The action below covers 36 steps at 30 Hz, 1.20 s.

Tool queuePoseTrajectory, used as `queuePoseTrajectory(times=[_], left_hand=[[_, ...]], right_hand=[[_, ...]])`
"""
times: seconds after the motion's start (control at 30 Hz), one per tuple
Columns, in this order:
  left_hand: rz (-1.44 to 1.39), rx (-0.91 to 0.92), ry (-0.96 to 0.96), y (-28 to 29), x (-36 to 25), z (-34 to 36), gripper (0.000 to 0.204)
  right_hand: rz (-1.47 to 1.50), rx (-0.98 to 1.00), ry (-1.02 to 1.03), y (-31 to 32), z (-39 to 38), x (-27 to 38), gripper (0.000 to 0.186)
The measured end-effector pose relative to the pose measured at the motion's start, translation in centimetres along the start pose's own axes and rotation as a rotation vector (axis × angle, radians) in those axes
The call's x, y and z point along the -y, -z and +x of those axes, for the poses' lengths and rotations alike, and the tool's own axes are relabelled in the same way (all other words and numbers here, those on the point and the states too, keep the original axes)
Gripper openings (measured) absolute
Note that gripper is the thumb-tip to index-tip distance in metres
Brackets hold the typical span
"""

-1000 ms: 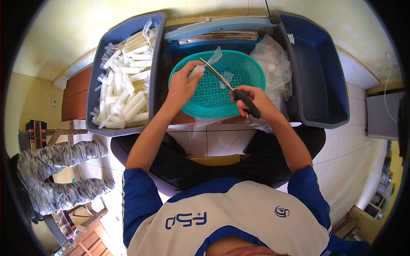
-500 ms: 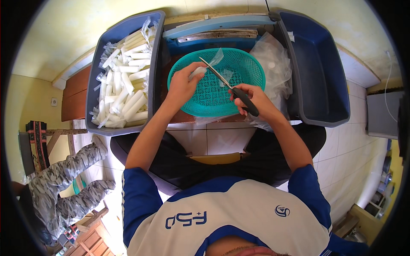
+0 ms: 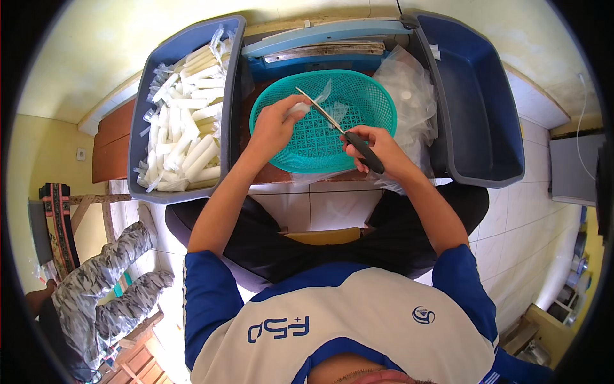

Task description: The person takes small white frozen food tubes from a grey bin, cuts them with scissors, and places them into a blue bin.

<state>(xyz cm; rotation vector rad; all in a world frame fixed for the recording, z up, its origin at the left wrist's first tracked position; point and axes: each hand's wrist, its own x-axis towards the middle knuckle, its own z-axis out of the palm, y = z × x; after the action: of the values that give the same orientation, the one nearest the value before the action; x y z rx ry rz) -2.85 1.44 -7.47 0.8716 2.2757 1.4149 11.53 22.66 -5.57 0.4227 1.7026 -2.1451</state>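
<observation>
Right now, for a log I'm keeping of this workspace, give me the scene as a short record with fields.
Left hand: holds a white piece over the basket
Right hand: grips scissors, blades near the piece
Basket: green mesh, clear scrap inside
Left bin: holds wrapped white sticks
Right bin: dark blue
Plastic: clear, between basket and right bin
Other person's legs: in camouflage, at left

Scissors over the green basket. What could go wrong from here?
1. The scissors in the right hand have their blades close to the left hand, so a slip might nick it.
2. The left hand grips the small white piece over the green basket; if the grip slackens, the piece could drop in.
3. It might then mix with the clear plastic scrap lying there.
</observation>
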Motion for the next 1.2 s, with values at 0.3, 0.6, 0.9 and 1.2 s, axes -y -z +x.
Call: queuePoseTrajectory(times=[0.3, 0.6, 0.9, 1.2], left_hand=[[0.046, -0.005, 0.004, 0.1, -0.1, 0.0, 0.022], [0.071, 0.003, 0.051, 0.3, 0.0, 0.1, 0.022], [0.086, -0.014, 0.088, 0.3, 0.3, 0.1, 0.021], [0.083, -0.016, 0.115, 0.2, 0.5, 0.1, 0.021]], right_hand=[[0.018, -0.017, -0.01, 0.0, -0.2, 0.1, 0.033], [0.01, -0.037, -0.022, -0.1, -0.2, 0.3, 0.031], [-0.009, -0.058, -0.021, -0.1, -0.2, 0.2, 0.036], [-0.01, -0.052, -0.032, -0.3, -0.5, 0.3, 0.036]])
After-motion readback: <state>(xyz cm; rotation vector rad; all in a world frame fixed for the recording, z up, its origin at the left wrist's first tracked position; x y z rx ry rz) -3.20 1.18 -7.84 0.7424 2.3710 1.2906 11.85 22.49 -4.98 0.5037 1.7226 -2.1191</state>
